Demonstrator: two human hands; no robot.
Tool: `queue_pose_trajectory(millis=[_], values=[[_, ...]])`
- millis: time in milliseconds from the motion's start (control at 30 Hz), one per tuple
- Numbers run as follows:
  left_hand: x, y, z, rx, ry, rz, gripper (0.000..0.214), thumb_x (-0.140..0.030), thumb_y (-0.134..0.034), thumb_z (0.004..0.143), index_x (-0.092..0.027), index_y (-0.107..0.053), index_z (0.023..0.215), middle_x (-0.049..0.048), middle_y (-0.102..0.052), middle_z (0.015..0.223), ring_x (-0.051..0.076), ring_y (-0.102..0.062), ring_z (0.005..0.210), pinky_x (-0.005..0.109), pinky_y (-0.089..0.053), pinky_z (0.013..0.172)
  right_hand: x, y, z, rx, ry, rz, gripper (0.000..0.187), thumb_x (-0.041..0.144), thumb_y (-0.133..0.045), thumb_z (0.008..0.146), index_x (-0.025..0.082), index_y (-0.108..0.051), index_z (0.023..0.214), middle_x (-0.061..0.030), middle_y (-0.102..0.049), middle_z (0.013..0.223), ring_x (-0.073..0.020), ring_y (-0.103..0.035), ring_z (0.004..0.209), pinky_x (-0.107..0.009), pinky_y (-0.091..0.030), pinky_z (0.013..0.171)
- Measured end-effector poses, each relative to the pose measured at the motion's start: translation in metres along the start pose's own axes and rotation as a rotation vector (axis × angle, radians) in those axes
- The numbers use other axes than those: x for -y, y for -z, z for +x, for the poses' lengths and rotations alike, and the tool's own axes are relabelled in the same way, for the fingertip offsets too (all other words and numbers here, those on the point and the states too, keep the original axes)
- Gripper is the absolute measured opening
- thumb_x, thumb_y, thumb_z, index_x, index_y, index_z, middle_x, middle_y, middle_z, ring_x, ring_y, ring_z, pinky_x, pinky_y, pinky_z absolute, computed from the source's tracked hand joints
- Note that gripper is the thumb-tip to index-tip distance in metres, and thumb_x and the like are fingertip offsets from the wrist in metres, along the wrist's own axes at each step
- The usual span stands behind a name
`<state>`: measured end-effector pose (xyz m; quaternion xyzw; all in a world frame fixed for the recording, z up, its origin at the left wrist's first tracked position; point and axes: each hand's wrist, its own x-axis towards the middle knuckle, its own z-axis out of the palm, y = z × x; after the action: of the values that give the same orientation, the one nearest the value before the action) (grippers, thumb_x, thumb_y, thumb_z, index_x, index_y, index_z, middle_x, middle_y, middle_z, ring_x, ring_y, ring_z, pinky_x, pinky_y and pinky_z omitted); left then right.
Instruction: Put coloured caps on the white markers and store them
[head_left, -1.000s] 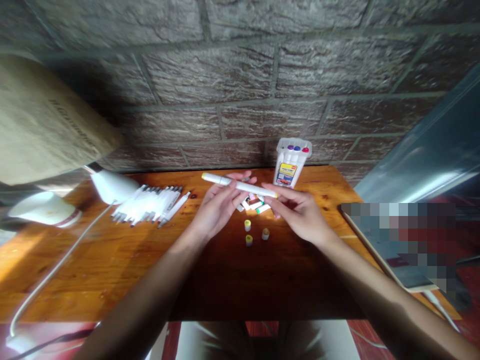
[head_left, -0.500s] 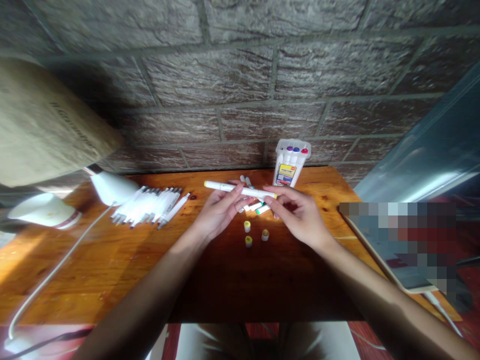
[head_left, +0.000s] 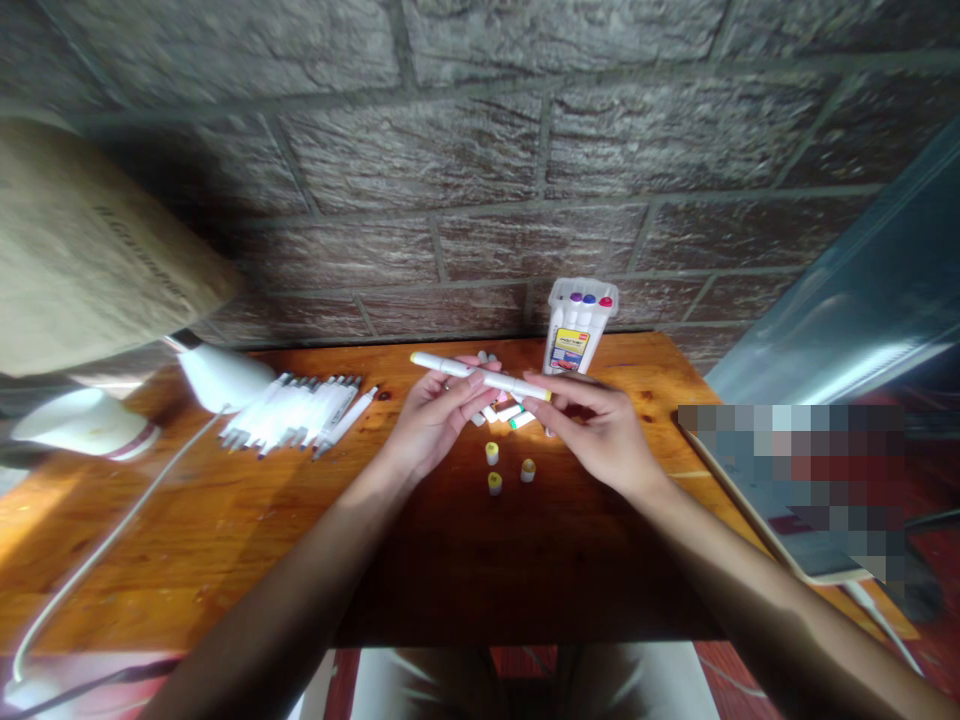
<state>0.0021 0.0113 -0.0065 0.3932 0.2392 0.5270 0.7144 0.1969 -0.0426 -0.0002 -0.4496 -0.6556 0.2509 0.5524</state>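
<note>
A white marker with yellow ends [head_left: 444,368] is held above the wooden table, tilted slightly down to the right. My left hand [head_left: 433,425] grips its middle between thumb and fingers. At the right end, my right hand [head_left: 596,425] pinches the marker near its yellow tip. Below the hands stand three short caps: a yellow-topped cap [head_left: 492,453], a second yellow-topped cap [head_left: 495,484] and a brownish-topped cap [head_left: 529,470]. Behind the hands lie several white markers, one with a green end [head_left: 519,421], partly hidden by my fingers.
A clear plastic case [head_left: 577,325] with purple, blue and red-capped markers stands near the brick wall. Several white markers [head_left: 296,412] lie at left beside a white lamp base [head_left: 225,378] with a cord. A tablet-like device [head_left: 795,530] lies at the table's right edge.
The marker has tilted a little more, its right end lower. Both hands keep hold of it. The whole view has shifted slightly; the caps stand as before.
</note>
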Motion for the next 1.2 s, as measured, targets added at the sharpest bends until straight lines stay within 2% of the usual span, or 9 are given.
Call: queue_pose_trajectory(millis=[167,333,467,700,800,1000,1200], values=[[0.000,-0.004,-0.002,0.000,-0.020,0.045,0.024,-0.022,-0.086,0.073,-0.016,-0.073,0.093,0.0057,-0.079,0.100,0.019,-0.074,0.098,0.035,-0.057,0.097,-0.001,-0.004,-0.002,0.000,-0.066,0.047,0.031,0.036,-0.075,0.084,0.021,-0.079,0.111,-0.0053,-0.077,0.085,-0.0137,-0.060,0.062,-0.028,-0.051,0.058],[0.000,-0.003,-0.002,-0.016,-0.080,0.160,0.027,-0.028,-0.088,0.071,-0.015,-0.074,0.090,0.0047,-0.079,0.090,0.018,-0.076,0.083,0.034,-0.061,0.088,-0.002,-0.005,-0.002,-0.005,-0.155,0.115,0.032,0.038,-0.078,0.081,0.019,-0.080,0.107,-0.0040,-0.077,0.076,-0.0137,-0.062,0.057,-0.027,-0.053,0.055],[0.000,0.000,-0.003,-0.013,-0.095,0.205,0.030,-0.029,-0.089,0.070,-0.016,-0.076,0.094,0.0057,-0.080,0.093,0.022,-0.077,0.087,0.038,-0.062,0.089,-0.002,-0.005,-0.002,0.006,-0.206,0.146,0.033,0.040,-0.079,0.080,0.020,-0.080,0.106,-0.0039,-0.078,0.075,-0.0143,-0.064,0.055,-0.028,-0.055,0.053],[0.001,0.000,-0.005,-0.019,-0.068,0.191,0.029,-0.028,-0.089,0.068,-0.015,-0.077,0.091,0.0045,-0.079,0.087,0.020,-0.077,0.083,0.038,-0.063,0.089,0.000,-0.007,-0.005,-0.021,-0.236,0.238,0.030,0.038,-0.080,0.079,0.021,-0.081,0.104,-0.0039,-0.080,0.079,-0.0193,-0.074,0.067,-0.035,-0.065,0.070],[0.002,-0.002,-0.006,-0.013,-0.063,0.186,0.026,-0.027,-0.088,0.070,-0.015,-0.077,0.090,0.0042,-0.079,0.087,0.019,-0.076,0.083,0.036,-0.063,0.088,0.001,-0.008,-0.007,-0.038,-0.221,0.229,0.028,0.036,-0.080,0.080,0.022,-0.081,0.104,-0.0037,-0.081,0.081,-0.0206,-0.076,0.069,-0.037,-0.066,0.073],[0.003,-0.004,-0.008,-0.035,-0.047,0.166,0.029,-0.029,-0.090,0.067,-0.014,-0.077,0.089,0.0050,-0.079,0.086,0.021,-0.077,0.084,0.040,-0.062,0.091,0.000,-0.008,-0.012,-0.041,-0.190,0.178,0.028,0.037,-0.078,0.082,0.024,-0.080,0.107,-0.0042,-0.081,0.090,-0.0227,-0.078,0.074,-0.040,-0.067,0.077],[0.005,-0.002,-0.007,-0.028,-0.044,0.192,0.027,-0.029,-0.088,0.070,-0.015,-0.077,0.090,0.0042,-0.079,0.086,0.022,-0.077,0.085,0.039,-0.062,0.090,-0.001,-0.008,-0.010,-0.021,-0.255,0.209,0.033,0.041,-0.080,0.079,0.022,-0.081,0.106,-0.0055,-0.081,0.087,-0.0246,-0.078,0.074,-0.042,-0.068,0.078]])
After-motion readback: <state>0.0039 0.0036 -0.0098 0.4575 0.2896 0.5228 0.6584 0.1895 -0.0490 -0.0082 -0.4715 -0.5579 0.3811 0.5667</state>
